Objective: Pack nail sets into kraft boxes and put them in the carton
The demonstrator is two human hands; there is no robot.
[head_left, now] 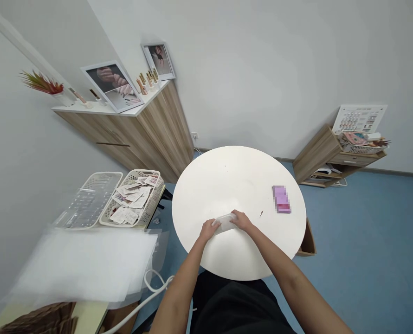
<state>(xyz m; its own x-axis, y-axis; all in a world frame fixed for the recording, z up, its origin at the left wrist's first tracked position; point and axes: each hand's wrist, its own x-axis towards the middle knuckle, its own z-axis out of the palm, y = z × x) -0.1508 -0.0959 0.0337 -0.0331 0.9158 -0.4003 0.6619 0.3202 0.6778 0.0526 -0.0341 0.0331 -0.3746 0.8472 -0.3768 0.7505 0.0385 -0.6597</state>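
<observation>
Two bare hands meet near the middle of the head view, just below centre, both grasping one small, pale, translucent piece [225,223]. The left hand [209,228] pinches its left end, and the right hand [240,219] has hold of the right end, with the piece stretched between them. It sits above or against the white round table [234,167] — whether it touches the top, I cannot tell. Its material is also hard to name; it might be a thin plastic sleeve or a shallow case.

Towards the right of the frame, a purple box [282,199] lies on the same table, well apart from both hands. At the left of the frame, a perforated basket [154,200] holds loose printed cards [137,197], and below it spreads a stack of thin white sheets [88,264].

The step in hand looks like two-handed handling of the pale piece, perhaps straightening or folding it, judging by the grip at each end. The next move would seem to call for even, light pressure from both sides — a hard squeeze could crease or bend something so thin.
</observation>
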